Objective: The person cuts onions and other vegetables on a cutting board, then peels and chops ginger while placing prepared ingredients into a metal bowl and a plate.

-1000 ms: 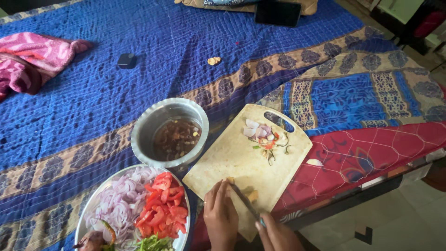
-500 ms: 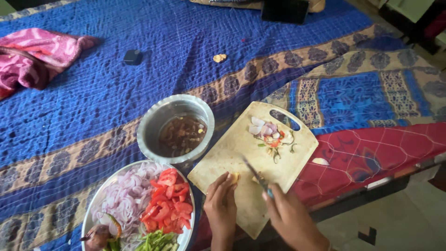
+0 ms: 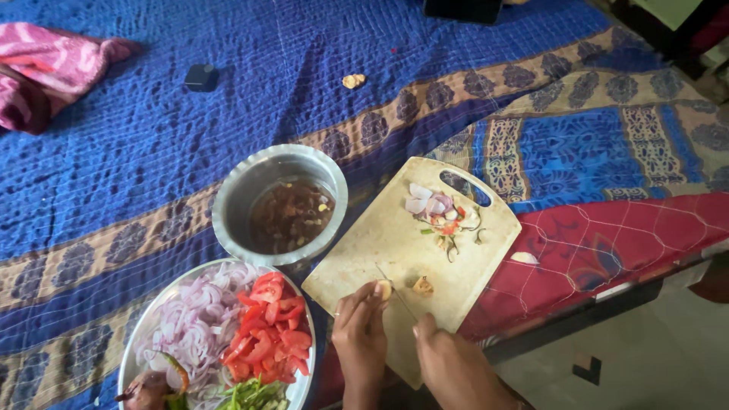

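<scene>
Blue quilted bedspread (image 3: 228, 137) lies under the wooden cutting board (image 3: 380, 250).

Steel bowl (image 3: 279, 203), vegetable plate (image 3: 220, 334) (onions, tomatoes), pink cloth (image 3: 53, 72).

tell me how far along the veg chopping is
Looks done: sliced onion, chopped tomato and some greens already sit on the steel plate. In hand: the left hand pins a small pale piece on the cutting board while the right hand works a knife. Left: that piece, another piece beside it, and the scraps near the board's handle.
</scene>
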